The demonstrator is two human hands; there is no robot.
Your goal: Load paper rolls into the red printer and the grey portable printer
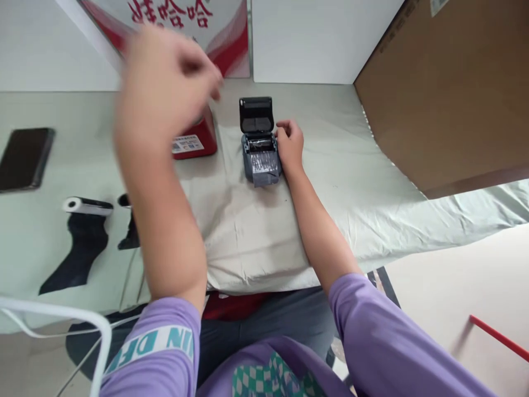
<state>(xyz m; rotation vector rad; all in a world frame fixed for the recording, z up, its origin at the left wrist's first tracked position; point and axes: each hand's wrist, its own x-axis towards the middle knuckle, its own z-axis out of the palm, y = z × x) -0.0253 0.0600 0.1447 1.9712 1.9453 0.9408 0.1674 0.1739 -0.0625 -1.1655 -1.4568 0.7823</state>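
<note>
A small portable label printer (259, 144) stands on the cloth-covered table with its dark lid raised. A strip of clear-looking film or ribbon (264, 167) hangs over its front. My right hand (290, 144) rests against the printer's right side, its fingers curled in at the lid hinge. Raised high at the left is my left hand (165, 82), blurred by motion, its fingers bent together; whether anything is between them cannot be made out. Behind and below that hand a red box or tin (209, 135) with a white sticker is partly hidden.
On the left lie a dark phone-like slab (27, 159), a roll with black ribbon unwound (86, 237) and a second dark roll (131, 229), partly covered by my arm. A large cardboard box (450, 99) stands right. A white curved frame (82, 314) crosses the lower left.
</note>
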